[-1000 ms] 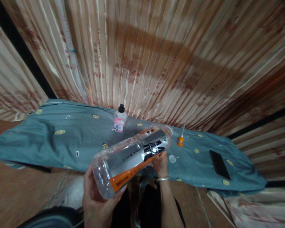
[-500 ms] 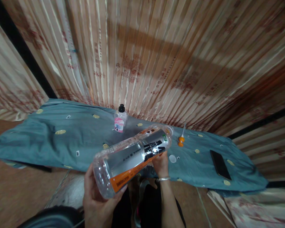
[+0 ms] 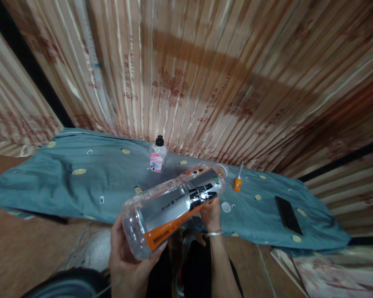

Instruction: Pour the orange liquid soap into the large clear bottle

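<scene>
Two bare hands hold one large clear plastic bottle above the near edge of a teal cloth spread on the floor. Striped pinkish curtains hang behind the cloth's far edge. The cloth carries small yellow round motifs and lies wrinkled, its left end trailing toward the left.

The bottle lies tilted, base toward the viewer at lower left, mouth pointing up and right; it bears an orange, silver and black label. The mouth appears uncapped. The left hand cups the base, grip clenched around it with fingers wrapped under. The right hand, a bangle at its wrist, is closed on the underside of the bottle near its shoulder.

A black phone lies flat near the cloth's right end, well apart from the hands. A small bottle with a black cap and pink label stands upright at the cloth's far edge. An orange-bodied nozzle piece lies beside the big bottle's mouth. A small white cap rests on the cloth just right of the right hand.
</scene>
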Demonstrator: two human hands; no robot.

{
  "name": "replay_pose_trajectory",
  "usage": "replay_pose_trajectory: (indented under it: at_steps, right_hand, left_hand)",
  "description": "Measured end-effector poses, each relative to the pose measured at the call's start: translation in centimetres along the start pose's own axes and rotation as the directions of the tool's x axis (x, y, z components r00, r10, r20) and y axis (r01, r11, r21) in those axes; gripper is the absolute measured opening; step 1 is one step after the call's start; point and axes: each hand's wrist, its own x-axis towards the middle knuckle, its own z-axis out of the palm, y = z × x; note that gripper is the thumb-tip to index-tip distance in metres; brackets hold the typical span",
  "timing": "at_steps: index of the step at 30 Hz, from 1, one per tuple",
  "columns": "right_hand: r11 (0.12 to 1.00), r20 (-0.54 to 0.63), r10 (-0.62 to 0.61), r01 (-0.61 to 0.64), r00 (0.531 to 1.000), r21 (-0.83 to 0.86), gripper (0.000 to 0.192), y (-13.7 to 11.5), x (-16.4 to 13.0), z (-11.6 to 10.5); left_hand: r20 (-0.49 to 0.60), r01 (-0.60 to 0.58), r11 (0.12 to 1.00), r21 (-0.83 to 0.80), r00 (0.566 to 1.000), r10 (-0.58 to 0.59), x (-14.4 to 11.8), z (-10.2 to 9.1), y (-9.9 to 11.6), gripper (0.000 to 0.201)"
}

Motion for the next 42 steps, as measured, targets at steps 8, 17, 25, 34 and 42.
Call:
replay_pose_trajectory:
  at_steps: [8, 17, 25, 34, 42]
  right_hand:
    - [0.999, -0.011, -0.005, 0.005, 1.000, -0.034, 0.048, 0.3, 0.0, 0.1]
    - [0.999, -0.002, 0.046, -0.046, 0.999, -0.022, 0.055, 0.3, 0.0, 0.1]
    - [0.999, 0.002, 0.047, -0.047, 0.999, -0.015, 0.054, 0.2, 0.0, 0.0]
    - [0.999, 0.004, 0.034, -0.034, 0.999, -0.006, 0.059, 0.5, 0.1, 0.2]
    - [1.000, 0.007, 0.018, -0.018, 1.000, -0.008, 0.057, 0.6, 0.1, 0.1]
  left_hand:
    - [0.023, 0.000, 1.000, 0.005, 1.000, 0.000, 0.0, -0.4, -0.3, 0.089]
    - [-0.016, 0.053, 0.998, -0.027, 0.998, -0.054, -0.6, 0.6, 0.8, 0.085]
    - [0.015, 0.007, 1.000, 0.004, 1.000, -0.007, 0.1, -0.3, 0.0, 0.085]
    - [0.011, 0.033, 0.999, -0.020, 0.999, -0.032, -0.1, 0.0, 0.3, 0.085]
    - [0.015, 0.011, 1.000, -0.024, 1.000, -0.011, 0.0, -0.2, -0.2, 0.086]
